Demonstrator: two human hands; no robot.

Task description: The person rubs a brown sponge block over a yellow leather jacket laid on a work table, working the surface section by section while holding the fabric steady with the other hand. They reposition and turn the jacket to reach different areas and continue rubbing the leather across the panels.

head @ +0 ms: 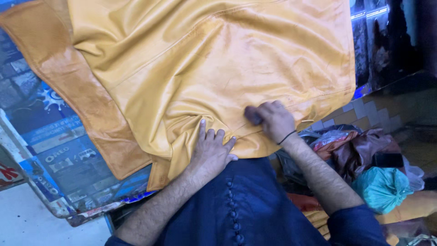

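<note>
Left hand (210,150) flat on yellow leather (205,59); right hand (273,119) grip closed on dark pad (253,115).

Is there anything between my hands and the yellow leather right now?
Nothing under the left hand; it lies flat on the yellow leather. The right hand presses a small dark object against it.

The yellow leather garment (205,59) is cut off by the top edge.
</note>
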